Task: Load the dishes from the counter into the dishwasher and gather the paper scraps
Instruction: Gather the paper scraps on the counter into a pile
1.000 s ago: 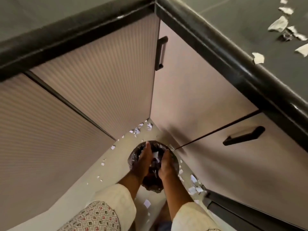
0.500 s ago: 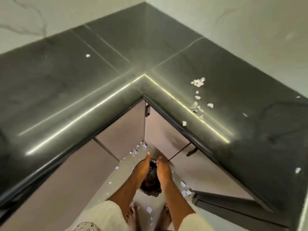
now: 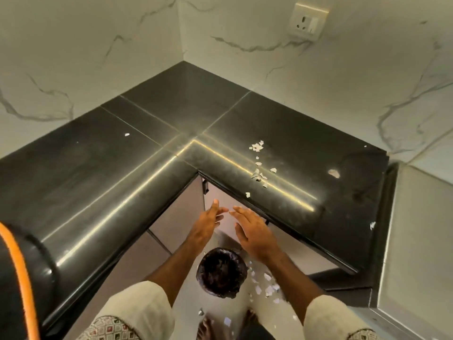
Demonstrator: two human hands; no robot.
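rising off the bin (image 3: pixel 221 274), hands (image 3: pixel 206 225) (image 3: pixel 256 235) empty

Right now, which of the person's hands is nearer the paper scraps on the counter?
Right. The right hand hovers just below the counter edge under the scraps; the left hand is farther left.

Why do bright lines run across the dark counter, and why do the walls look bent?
Head view: the polished counter reflects light as bright streaks along its rounded front edge. Head view: the wide-angle lens bows the counter and walls near the borders. Head view: the left hand and right hand look slightly smeared at the fingertips, while the paper scraps on the counter are crisper.
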